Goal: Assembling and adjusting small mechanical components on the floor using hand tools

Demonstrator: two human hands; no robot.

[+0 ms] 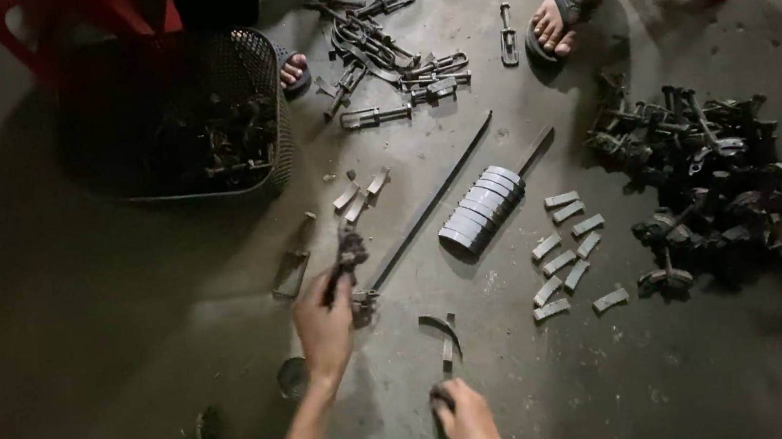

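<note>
1. Grey concrete floor (pixel 78 314) carries everything.
2. Black mesh plastic basket (pixel 202 113), dark parts inside.
3. Long dark metal rod (pixel 429 207), lying diagonally beside a row of grey curved metal pads (pixel 480 209).
4. Left hand (pixel 325 330) grips a small dark metal clamp (pixel 349 252) (raised above rod's near end).
5. Right hand (pixel 466 417) fingertips pinch a curved metal strip (pixel 446 336); floor-level.

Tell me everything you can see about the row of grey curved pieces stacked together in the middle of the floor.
The row of grey curved pieces lies on the bare concrete floor, right of a long thin dark rod. About ten alike arc-shaped pads, dull grey like metal, stand on edge, packed face to face in a slanting line. A flat dark bar sticks out past its upper right end. Neither hand touches it; the left hand and right hand are lower in the picture. Loose grey pieces lie scattered to its right.
</note>
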